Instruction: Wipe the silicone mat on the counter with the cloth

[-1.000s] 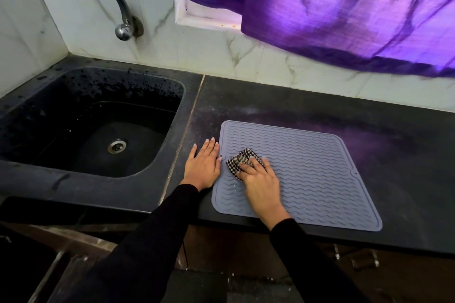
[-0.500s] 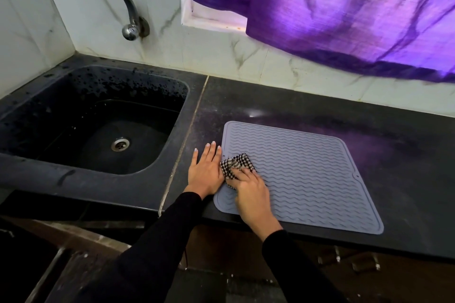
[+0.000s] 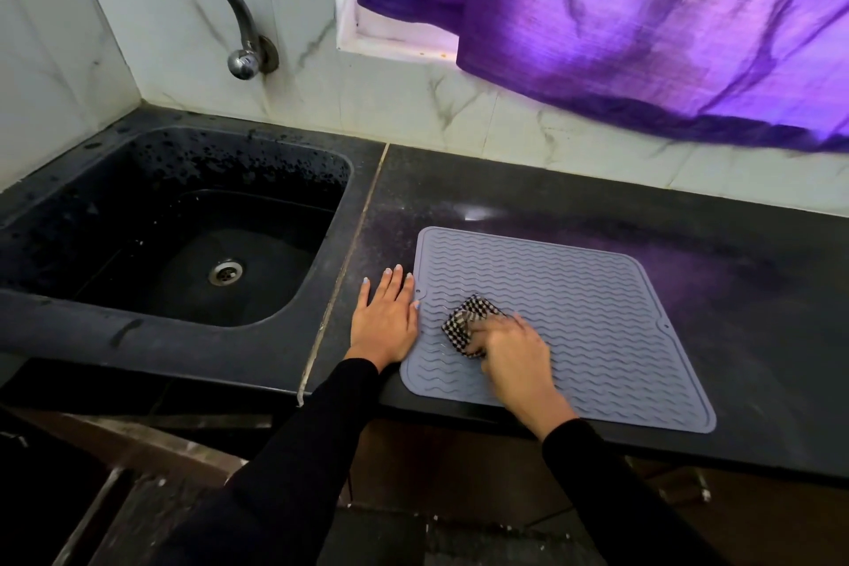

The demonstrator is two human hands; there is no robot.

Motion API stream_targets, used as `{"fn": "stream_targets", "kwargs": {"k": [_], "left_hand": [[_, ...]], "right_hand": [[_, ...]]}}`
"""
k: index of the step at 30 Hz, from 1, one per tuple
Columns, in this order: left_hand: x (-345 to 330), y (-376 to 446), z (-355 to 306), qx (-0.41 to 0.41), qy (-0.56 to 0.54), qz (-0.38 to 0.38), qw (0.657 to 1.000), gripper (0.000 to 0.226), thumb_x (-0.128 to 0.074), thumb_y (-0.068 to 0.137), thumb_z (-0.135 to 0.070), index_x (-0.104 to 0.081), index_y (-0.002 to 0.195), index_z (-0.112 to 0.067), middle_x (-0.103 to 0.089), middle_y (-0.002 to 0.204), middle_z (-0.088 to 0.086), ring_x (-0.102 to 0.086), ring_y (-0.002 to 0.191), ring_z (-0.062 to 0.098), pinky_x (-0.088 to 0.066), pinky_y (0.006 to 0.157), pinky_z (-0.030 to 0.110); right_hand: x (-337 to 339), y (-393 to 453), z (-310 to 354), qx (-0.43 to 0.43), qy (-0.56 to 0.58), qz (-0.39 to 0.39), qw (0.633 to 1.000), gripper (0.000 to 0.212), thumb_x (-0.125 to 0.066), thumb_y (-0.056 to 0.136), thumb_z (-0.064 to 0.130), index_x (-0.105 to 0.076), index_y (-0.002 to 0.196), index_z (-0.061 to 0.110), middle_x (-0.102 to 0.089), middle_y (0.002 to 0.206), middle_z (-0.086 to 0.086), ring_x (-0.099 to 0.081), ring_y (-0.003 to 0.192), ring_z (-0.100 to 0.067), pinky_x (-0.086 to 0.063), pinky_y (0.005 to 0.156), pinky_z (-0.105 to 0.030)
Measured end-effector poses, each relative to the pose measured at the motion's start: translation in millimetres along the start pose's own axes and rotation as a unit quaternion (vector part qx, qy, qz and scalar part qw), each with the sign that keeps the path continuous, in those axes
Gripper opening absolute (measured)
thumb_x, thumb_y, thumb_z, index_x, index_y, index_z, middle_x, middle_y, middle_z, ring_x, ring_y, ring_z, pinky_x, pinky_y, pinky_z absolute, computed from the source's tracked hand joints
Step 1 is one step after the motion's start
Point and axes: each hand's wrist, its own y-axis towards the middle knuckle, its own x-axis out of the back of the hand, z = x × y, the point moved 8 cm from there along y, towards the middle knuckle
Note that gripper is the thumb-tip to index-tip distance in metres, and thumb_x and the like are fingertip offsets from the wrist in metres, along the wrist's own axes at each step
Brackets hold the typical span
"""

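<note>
While the wiping runs: right hand [image 3: 517, 347] presses the bunched checked cloth [image 3: 466, 326] onto the mat's near-left part, fingers curled around it.
Left hand [image 3: 388, 319]: fingers spread flat on the counter [image 3: 735, 313], touching the mat's left edge, seemingly pinning it.
Mat [image 3: 597, 303]: grey, ribbed, flat near the counter's front edge.
Next move: likely strokes toward the far and right areas, with steady pressure.
Sink [image 3: 115, 335]: black basin, droplets on its walls, nothing in it.

Black desk [image 3: 574, 202]; grey ribbed mat [image 3: 597, 317] flat near front edge, left hand [image 3: 386, 322] flat beside mat's left edge.
</note>
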Motion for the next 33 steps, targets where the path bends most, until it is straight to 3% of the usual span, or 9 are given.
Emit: {"fn": "stream_targets", "kwargs": {"k": [4, 9, 15, 21, 23, 24, 26, 30, 33], "left_hand": [[-0.1, -0.8, -0.4, 0.006, 0.001, -0.004, 1.000, 0.063, -0.002, 0.091, -0.038, -0.010, 0.148, -0.015, -0.005, 0.158, 0.003, 0.000, 0.145, 0.015, 0.007, 0.115, 0.041], [-1.0, -0.1, -0.3, 0.004, 0.008, -0.004, 1.000, 0.052, -0.016, 0.100, -0.031, -0.010, 0.149, -0.014, -0.005, 0.158, 0.004, 0.000, 0.145, 0.017, 0.005, 0.116, 0.043], [-1.6, 1.0, 0.9, 0.001, 0.013, 0.006, 1.000, 0.052, -0.016, 0.100, -0.033, -0.011, 0.149, -0.015, -0.006, 0.158, 0.003, -0.001, 0.145, 0.016, 0.005, 0.116, 0.043], [-1.6, 0.7, 1.2, 0.001, 0.013, 0.007, 1.000, 0.058, -0.007, 0.096, -0.038, -0.011, 0.148, -0.015, -0.006, 0.158, 0.003, -0.001, 0.145, 0.016, 0.005, 0.116, 0.042], [-1.4, 0.0, 1.3, 0.000, 0.010, 0.001, 1.000, 0.065, -0.001, 0.090, -0.041, -0.011, 0.148, -0.015, -0.006, 0.158, 0.003, -0.001, 0.145, 0.015, 0.006, 0.116, 0.041], [-1.2, -0.2, 1.0, -0.001, 0.006, -0.003, 1.000, 0.067, 0.001, 0.088, -0.042, -0.012, 0.148, -0.015, -0.007, 0.158, 0.003, -0.001, 0.145, 0.015, 0.006, 0.116, 0.041], [-1.6, -0.1, 1.3, -0.003, -0.003, -0.009, 1.000, 0.069, 0.001, 0.088, -0.043, -0.013, 0.148, -0.015, -0.007, 0.158, 0.003, -0.001, 0.145, 0.014, 0.007, 0.116, 0.041], [-3.2, 1.0, -0.4, -0.012, 0.015, -0.003, 1.000, 0.079, 0.013, 0.080, -0.047, -0.009, 0.148, -0.013, -0.004, 0.158, 0.002, 0.002, 0.145, 0.013, 0.010, 0.116, 0.041], [-3.9, 1.6, -1.5, -0.014, 0.031, -0.003, 0.999, 0.086, 0.018, 0.074, -0.048, -0.008, 0.148, -0.013, -0.004, 0.158, 0.003, 0.001, 0.145, 0.014, 0.008, 0.116, 0.041]], "right_hand": [[8.2, 3.3, -6.4, -0.144, 0.218, -0.026, 0.965, 0.050, -0.049, 0.076, -0.002, -0.069, 0.101, 0.036, -0.063, 0.121, 0.008, -0.060, 0.104, -0.019, -0.047, 0.093, -0.032], [-12.0, -8.2, 42.8, 0.032, 0.023, -0.010, 0.999, 0.047, -0.066, 0.070, 0.002, -0.068, 0.110, 0.027, -0.056, 0.131, 0.004, -0.045, 0.128, -0.021, -0.023, 0.114, -0.040], [-12.5, 0.3, 39.2, 0.027, -0.082, -0.041, 0.995, 0.018, -0.074, 0.070, 0.017, -0.075, 0.086, 0.024, -0.069, 0.104, 0.001, -0.056, 0.117, -0.027, -0.033, 0.106, -0.049], [-6.7, -5.6, 16.7, -0.007, -0.056, 0.014, 0.998, 0.034, -0.051, 0.088, 0.010, -0.064, 0.116, 0.024, -0.053, 0.135, 0.001, -0.037, 0.133, -0.023, -0.011, 0.117, -0.042], [3.7, -6.6, -9.2, -0.105, 0.078, 0.042, 0.990, 0.040, -0.049, 0.083, 0.002, -0.068, 0.104, 0.031, -0.059, 0.127, 0.001, -0.056, 0.108, -0.020, -0.038, 0.102, -0.034], [9.9, -7.3, -21.6, -0.158, 0.171, 0.029, 0.972, 0.044, -0.047, 0.080, -0.001, -0.069, 0.096, 0.034, -0.064, 0.120, -0.001, -0.060, 0.084, -0.018, -0.049, 0.080, -0.030], [17.2, -11.2, -31.8, -0.216, 0.311, -0.035, 0.925, 0.050, -0.044, 0.077, -0.005, -0.070, 0.096, 0.033, -0.068, 0.112, -0.006, -0.055, 0.059, -0.016, -0.045, 0.055, -0.025], [3.9, -17.3, 14.7, -0.117, 0.299, -0.034, 0.947, 0.056, -0.050, 0.076, -0.011, -0.064, 0.116, 0.026, -0.054, 0.134, 0.004, -0.053, 0.117, -0.016, -0.037, 0.102, -0.022], [-8.7, -26.3, 49.4, 0.037, 0.092, -0.072, 0.992, 0.053, -0.075, 0.060, 0.002, -0.070, 0.106, 0.028, -0.061, 0.125, 0.005, -0.056, 0.118, -0.019, -0.041, 0.102, -0.035]]}}
